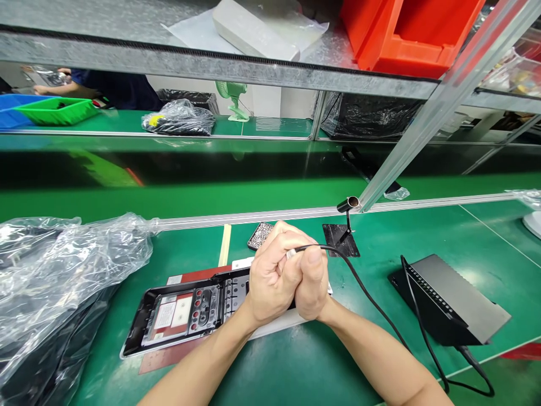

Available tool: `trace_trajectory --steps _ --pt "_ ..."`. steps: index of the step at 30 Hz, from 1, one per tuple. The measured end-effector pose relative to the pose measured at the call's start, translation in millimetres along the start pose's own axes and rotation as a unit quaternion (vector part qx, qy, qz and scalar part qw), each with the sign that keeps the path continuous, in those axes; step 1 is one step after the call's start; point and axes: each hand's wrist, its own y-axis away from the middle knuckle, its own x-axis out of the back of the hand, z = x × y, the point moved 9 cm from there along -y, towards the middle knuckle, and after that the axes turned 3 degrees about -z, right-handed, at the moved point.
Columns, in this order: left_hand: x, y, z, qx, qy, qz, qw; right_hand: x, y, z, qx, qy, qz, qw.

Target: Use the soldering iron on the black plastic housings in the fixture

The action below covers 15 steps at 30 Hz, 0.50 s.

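My left hand [273, 276] and my right hand [311, 279] are pressed together, fingers closed, in front of me. A black cable [353, 268] comes out between them at the top; a small whitish piece shows where it meets the fingers. Whatever else lies inside the grip is hidden. Beneath and left of my hands lies a black plastic housing [146, 316] with a light rim, its inside facing up. It rests on a reddish-brown sheet [163, 358], and my hands cover its right part.
Right of my hands sits a black box [460, 299] with cables. Behind them are a tube-shaped holder [348, 205] and a small tray of grains [260, 235]. Plastic-wrapped items [71, 282] lie left. A metal shelf [169, 53] carries a red bin [414, 39]. A co-worker [110, 84] is beyond.
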Motion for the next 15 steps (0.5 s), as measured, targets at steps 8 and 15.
trace_trajectory --steps 8,15 --pt "-0.3 0.1 1.2 0.001 0.002 -0.001 1.000 0.7 2.0 2.5 0.008 -0.018 0.003 1.000" --pt "-0.1 0.2 1.3 -0.001 -0.004 -0.002 1.000 1.7 2.0 2.7 0.007 -0.017 0.005 1.000"
